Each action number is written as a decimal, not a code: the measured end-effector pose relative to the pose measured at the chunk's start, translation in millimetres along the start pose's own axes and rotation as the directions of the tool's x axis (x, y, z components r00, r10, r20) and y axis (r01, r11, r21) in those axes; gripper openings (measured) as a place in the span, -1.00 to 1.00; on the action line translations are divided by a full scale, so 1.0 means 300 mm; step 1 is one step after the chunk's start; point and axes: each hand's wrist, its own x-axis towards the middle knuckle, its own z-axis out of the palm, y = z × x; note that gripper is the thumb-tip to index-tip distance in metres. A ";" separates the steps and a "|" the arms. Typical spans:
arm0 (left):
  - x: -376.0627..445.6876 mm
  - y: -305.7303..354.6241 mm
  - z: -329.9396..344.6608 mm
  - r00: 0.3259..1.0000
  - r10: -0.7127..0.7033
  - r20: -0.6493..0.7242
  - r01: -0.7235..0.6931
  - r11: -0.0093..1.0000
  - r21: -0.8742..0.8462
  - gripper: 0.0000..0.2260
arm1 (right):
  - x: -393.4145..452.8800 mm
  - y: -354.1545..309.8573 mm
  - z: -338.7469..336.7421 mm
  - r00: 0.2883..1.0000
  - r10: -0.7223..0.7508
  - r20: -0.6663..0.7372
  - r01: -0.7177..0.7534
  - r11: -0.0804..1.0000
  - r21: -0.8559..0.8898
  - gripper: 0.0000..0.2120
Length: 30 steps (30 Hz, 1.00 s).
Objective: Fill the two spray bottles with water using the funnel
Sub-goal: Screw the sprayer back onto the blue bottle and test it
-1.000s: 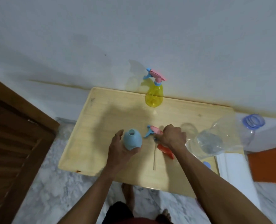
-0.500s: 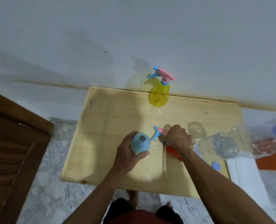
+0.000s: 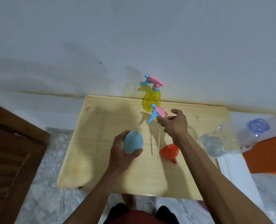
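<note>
Head view: left hand (image 3: 121,155) grips the blue bottle (image 3: 133,142), fingers wrapped round its body, bottle tilted with its open neck up and no sprayer on it, held above the desk (image 3: 101,143). Right hand (image 3: 174,122) pinches the pink and blue spray head (image 3: 157,113) at its base, lifted clear of the desk; its thin dip tube (image 3: 158,143) hangs straight down, lower end close to the desk top, can't tell if it touches. Orange funnel (image 3: 169,151) lies on its side on the desk, just beside the right forearm, spout pointing toward the near edge. Yellow spray bottle (image 3: 151,98) stands upright at the far edge against the wall (image 3: 134,38), its spray head screwed on. Clear water jug (image 3: 227,141) with a blue cap lies at the desk's right edge, partly off it. Wooden door (image 3: 9,151) at left.
</note>
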 end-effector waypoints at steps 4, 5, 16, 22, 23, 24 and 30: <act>-0.037 0.072 0.007 0.999 -0.002 -0.049 0.001 1.000 -0.027 -0.25 | -0.062 -0.083 -0.073 0.995 -0.091 0.036 0.079 0.965 0.249 -0.36; -0.051 0.093 0.009 0.998 -0.001 -0.055 0.000 1.000 -0.024 -0.25 | -0.082 -0.105 -0.094 0.992 -0.118 0.039 0.102 0.950 0.295 -0.41; -0.227 0.261 0.077 0.997 -0.006 -0.076 0.003 0.999 -0.039 -0.20 | -0.422 -0.317 -0.392 0.834 -0.552 -0.016 0.501 0.744 0.443 -0.51; -0.355 0.342 0.104 0.998 -0.006 -0.068 0.000 0.996 -0.095 -0.23 | -0.547 -0.290 -0.456 0.800 -0.599 0.024 0.503 0.693 0.516 -0.53; -0.370 0.348 0.105 0.998 -0.006 -0.068 -0.001 0.996 -0.091 -0.23 | -0.562 -0.287 -0.462 0.798 -0.603 0.027 0.502 0.687 0.525 -0.53; -0.383 0.352 0.104 0.998 -0.003 -0.070 -0.003 0.996 -0.088 -0.23 | -0.577 -0.286 -0.468 0.794 -0.608 0.026 0.503 0.680 0.533 -0.53; -0.423 0.385 0.089 0.999 0.014 -0.049 -0.019 0.995 -0.097 -0.24 | -0.624 -0.277 -0.462 0.786 -0.615 0.058 0.495 0.683 0.537 -0.52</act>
